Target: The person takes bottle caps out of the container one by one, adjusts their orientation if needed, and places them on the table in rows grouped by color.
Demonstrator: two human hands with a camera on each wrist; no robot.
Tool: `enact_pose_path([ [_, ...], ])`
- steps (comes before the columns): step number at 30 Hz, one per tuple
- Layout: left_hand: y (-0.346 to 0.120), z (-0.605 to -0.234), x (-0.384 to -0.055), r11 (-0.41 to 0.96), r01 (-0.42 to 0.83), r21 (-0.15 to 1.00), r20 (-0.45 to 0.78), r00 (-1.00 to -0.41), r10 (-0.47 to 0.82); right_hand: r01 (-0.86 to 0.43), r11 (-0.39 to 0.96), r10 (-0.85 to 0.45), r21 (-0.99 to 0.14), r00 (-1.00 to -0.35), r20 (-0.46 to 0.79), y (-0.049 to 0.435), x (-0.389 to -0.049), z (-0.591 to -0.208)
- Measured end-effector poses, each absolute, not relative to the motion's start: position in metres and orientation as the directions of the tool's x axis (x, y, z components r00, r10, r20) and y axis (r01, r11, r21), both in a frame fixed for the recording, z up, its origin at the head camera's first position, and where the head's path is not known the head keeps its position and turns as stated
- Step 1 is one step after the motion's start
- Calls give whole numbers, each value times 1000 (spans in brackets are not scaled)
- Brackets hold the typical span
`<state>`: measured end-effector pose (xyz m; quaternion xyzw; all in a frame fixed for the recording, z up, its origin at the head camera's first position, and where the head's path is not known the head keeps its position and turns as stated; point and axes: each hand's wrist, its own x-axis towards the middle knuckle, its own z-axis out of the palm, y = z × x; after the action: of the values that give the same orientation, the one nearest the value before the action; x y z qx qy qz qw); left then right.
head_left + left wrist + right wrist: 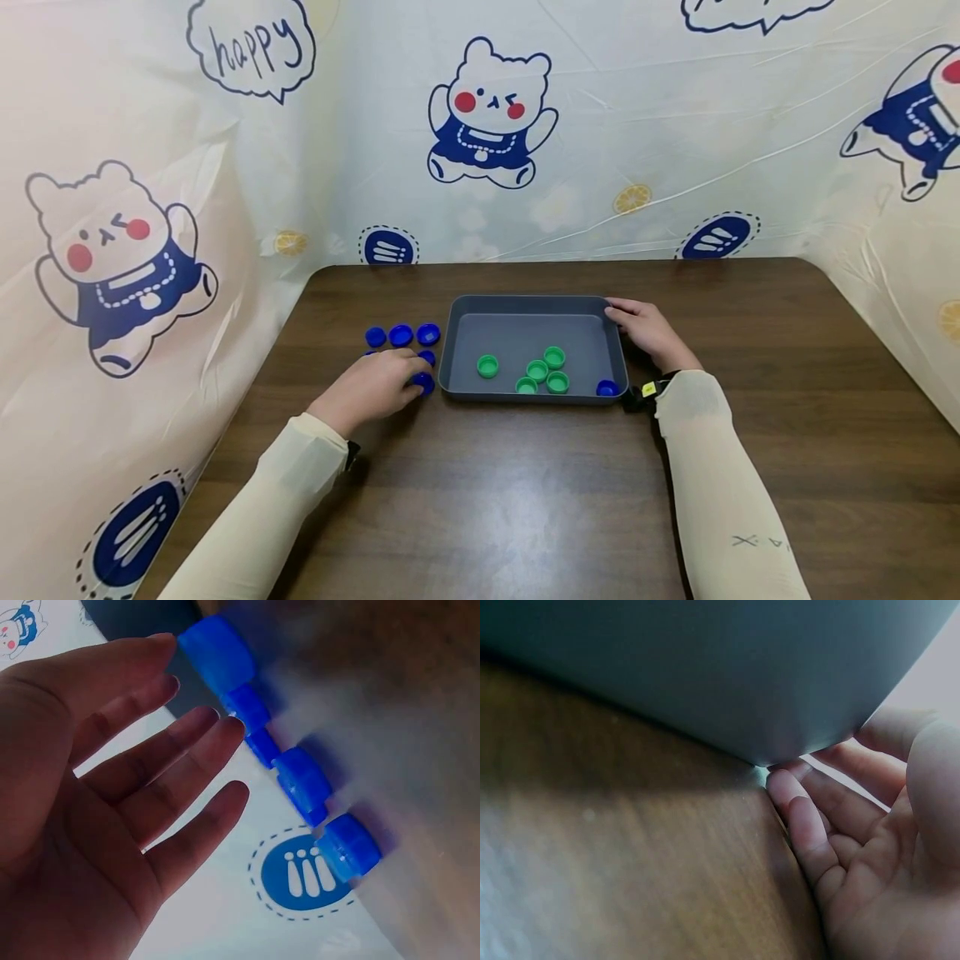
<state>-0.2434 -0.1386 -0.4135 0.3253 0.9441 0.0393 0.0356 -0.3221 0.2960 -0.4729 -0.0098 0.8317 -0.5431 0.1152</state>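
My left hand (375,385) reaches over a group of blue bottle caps (401,336) on the table, left of a shallow grey tray (532,398). In the left wrist view its fingers are spread and only loosely bent. The thumb tip is beside the nearest blue cap (217,652); whether they touch I cannot tell. The hand hides part of the group in the head view. At the tray's far right corner, my right hand (651,333) holds the rim, thumb above and fingers against the outside. Several green bottle caps (537,371) and one blue cap (607,388) lie inside the tray.
The brown wooden table (525,500) extends in front of the tray and to both sides. A pale printed cloth (600,108) hangs behind it and on both sides. A black wrist strap (641,398) sits close to the tray's near right corner.
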Motion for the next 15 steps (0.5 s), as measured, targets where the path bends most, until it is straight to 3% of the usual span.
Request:
enact_pose_path([
  [6, -135, -403, -247, 777, 623, 97, 12, -781, 625, 112, 405, -141, -907, -973, -183, 297, -322, -473],
  [15, -111, -385, -256, 758, 647, 79, -4, -760, 649, 104, 407, -139, -908, -975, -174, 297, -323, -474],
])
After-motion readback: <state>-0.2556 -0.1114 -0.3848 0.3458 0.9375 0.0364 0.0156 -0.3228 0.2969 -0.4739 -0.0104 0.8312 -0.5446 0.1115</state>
